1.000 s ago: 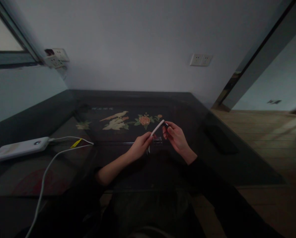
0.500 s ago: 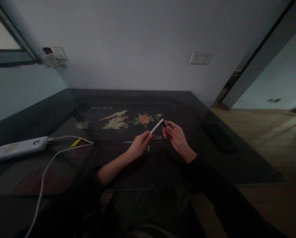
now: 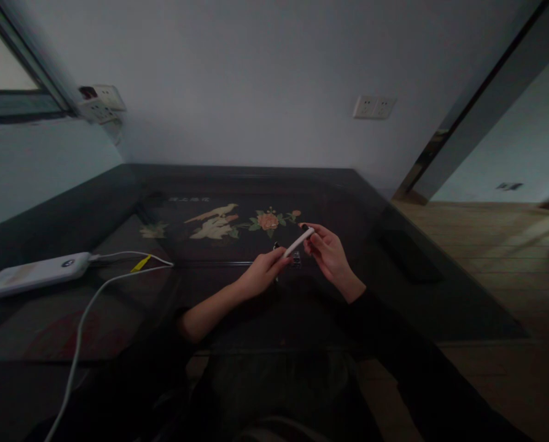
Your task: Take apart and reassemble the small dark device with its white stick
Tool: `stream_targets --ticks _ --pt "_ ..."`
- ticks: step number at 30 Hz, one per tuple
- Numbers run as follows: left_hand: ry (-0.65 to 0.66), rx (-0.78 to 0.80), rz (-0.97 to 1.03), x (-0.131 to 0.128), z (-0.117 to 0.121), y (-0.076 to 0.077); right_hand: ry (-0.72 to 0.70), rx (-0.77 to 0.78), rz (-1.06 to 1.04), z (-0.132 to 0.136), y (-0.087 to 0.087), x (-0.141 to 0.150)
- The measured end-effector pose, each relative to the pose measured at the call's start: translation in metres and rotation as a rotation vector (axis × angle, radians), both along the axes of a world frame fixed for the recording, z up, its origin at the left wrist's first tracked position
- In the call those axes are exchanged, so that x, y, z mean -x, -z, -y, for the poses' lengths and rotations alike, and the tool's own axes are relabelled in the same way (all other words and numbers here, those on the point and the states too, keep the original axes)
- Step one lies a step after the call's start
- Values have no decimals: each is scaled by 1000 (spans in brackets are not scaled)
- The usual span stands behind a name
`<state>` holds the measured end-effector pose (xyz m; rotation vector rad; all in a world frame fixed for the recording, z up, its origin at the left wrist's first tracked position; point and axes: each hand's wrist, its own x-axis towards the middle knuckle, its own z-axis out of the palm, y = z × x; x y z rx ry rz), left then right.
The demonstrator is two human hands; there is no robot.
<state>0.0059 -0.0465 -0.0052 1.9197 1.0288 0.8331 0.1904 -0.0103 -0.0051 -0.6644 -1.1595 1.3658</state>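
Note:
Over the dark table, my left hand (image 3: 260,273) is closed on the lower end of a slim white pen-shaped stick (image 3: 297,243). The stick slants up to the right, and its upper end meets the fingertips of my right hand (image 3: 327,252). Those fingers pinch a small black piece (image 3: 306,228) at that end; whether it is joined to the stick I cannot tell. Between my hands, a small clear, shiny object (image 3: 296,259) lies on the table below the stick. A small dark thing (image 3: 276,245) shows just behind my left fingers, too dim to name.
At the left lies a white power bank (image 3: 39,273) with a white cable (image 3: 78,331) bearing a yellow tag (image 3: 140,264). A dark flat object (image 3: 408,256) rests on the right of the table (image 3: 330,190). Wall sockets (image 3: 374,107) are behind.
The white stick's upper end has shifted slightly right and down toward my right fingers. My left hand has turned a little, and the small dark thing behind it now shows.

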Motion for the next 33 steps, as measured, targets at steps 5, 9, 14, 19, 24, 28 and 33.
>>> stream_targets --ticks 5,9,14,19,24,28,33 --pt "-64 -25 6 2 -7 5 -3 -26 7 1 0 1" --pt "-103 -29 24 3 -11 9 5 -15 7 1 -1 2" --pt "-113 -32 1 2 -10 10 20 9 3 -1 0 3" --pt "-76 -12 -3 0 -6 8 24 11 -10 -1 1 2" --pt "-3 10 -7 -2 -1 6 22 2 21 0 1 0" --pt "-27 1 -10 -2 -3 5 19 2 33 -1 1 0" --pt "-93 -40 -44 1 -9 8 15 -2 31 -2 2 1"
